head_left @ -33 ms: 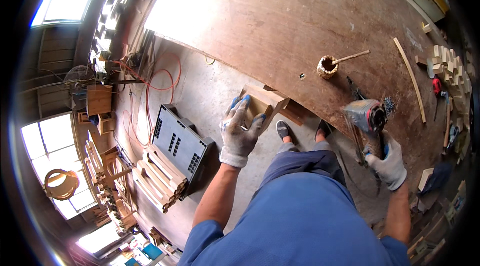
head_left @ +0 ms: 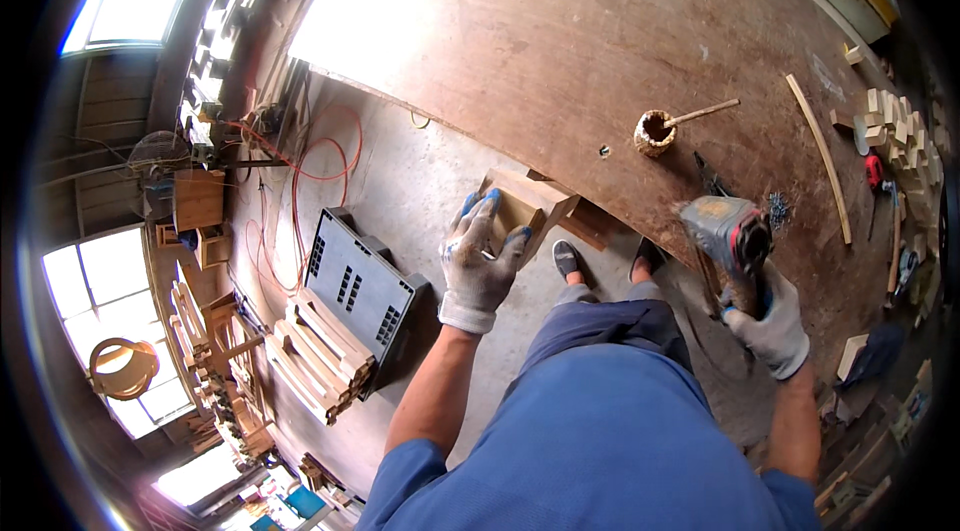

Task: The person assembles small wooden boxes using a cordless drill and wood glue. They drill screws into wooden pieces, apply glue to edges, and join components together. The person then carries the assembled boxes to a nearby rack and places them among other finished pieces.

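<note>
In a white work glove with blue fingertips, my left hand (head_left: 476,253) is closed on a pale wooden frame (head_left: 545,197) at the near edge of the workbench (head_left: 560,61). Its fingers lie over the frame's side, with the thumb against an inner bar. My right hand (head_left: 775,329), gloved the same way, grips the handle of a grey and black nail gun (head_left: 728,231) with a red ring at its cap. The gun is held over the bench's right front edge, apart from the frame. Its nose is partly hidden.
A crusted pot (head_left: 654,135) with a stick (head_left: 702,113) in it stands on the bench. Near the gun lie pliers (head_left: 709,174) and a heap of nails (head_left: 777,209). Left on the floor are a grey plastic crate (head_left: 352,276), wooden strips (head_left: 318,351) and an orange hose (head_left: 297,191).
The nail gun and my right hand have shifted slightly left. My left hand and the wooden frame stay in place.
</note>
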The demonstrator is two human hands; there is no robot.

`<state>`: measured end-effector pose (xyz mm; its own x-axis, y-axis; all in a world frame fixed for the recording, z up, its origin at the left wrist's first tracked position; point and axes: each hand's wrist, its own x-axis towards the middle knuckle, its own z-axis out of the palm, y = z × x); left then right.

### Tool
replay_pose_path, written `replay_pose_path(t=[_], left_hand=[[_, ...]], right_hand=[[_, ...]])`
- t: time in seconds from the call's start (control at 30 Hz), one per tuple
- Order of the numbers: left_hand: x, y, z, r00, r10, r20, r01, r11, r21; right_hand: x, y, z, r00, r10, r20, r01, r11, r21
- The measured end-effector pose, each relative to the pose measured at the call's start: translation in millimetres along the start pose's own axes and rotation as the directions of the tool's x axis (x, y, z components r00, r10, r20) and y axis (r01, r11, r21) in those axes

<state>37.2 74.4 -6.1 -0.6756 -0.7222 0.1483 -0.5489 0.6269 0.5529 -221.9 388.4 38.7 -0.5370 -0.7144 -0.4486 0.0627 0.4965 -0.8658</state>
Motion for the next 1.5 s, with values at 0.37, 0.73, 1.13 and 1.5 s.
replay_pose_path(t=[0.37,0.73,1.13,1.5], left_hand=[[-0.8,0.0,1.8,1.000,0.009,-0.017,-0.008,1.000,0.016],[-0.8,-1.1,3.7,1.000,0.004,-0.018,-0.005,1.000,-0.011],[-2.1,-3.3,4.7,0.999,-0.035,0.004,0.035,0.999,-0.028],[-0.6,-0.6,3.1,1.000,0.001,-0.009,-0.001,1.000,0.001]], right_hand=[[39.6,5.5,93.9,0.935,-0.333,0.119,0.351,0.915,-0.199],[49.3,1.9,109.5,0.909,-0.347,0.230,0.390,0.903,-0.179],[56.8,-2.0,115.1,0.863,-0.426,0.271,0.495,0.821,-0.284],[59.5,-2.9,118.2,0.873,-0.406,0.270,0.476,0.828,-0.295]])
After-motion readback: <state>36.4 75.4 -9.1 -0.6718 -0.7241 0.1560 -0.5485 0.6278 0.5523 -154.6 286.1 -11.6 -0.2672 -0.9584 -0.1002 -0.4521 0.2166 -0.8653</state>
